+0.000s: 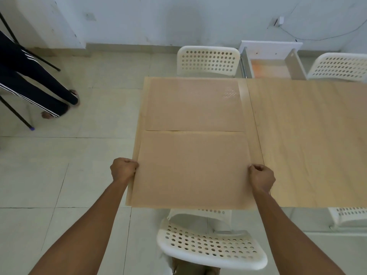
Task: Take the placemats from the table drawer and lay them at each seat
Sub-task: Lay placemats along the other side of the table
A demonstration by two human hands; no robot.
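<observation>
Nearest the camera, at 6 o'clock, a white perforated chair (211,246) stands pushed toward the near edge of the table (309,139).

Just beyond it, the near placemat (191,167) lies at this seat. Its near edge runs about level with the table's near edge. The left hand (123,169) grasps its left edge at 9 o'clock, fingers curled round the border. The right hand (261,178) grasps the right edge at 3 o'clock in the same clenched grip. Whether the mat rests fully on the table or is held slightly clear cannot be told.

Handling judgement: the mat looks thin, light and flexible; a slight ripple shows along its far edge. Holding it at opposite side edges keeps it taut and flat. A one-handed hold would probably let it sag. The surface appears finely textured, so slipping on the wood seems unlikely.

Farther on, at 12 o'clock, the far placemat (193,105) lies flat, its near edge touching or just beside the held mat's far edge.

Beyond that, a second white chair (208,60) stands at the far side. At 1 o'clock the open drawer (271,65) projects from the table.
</observation>
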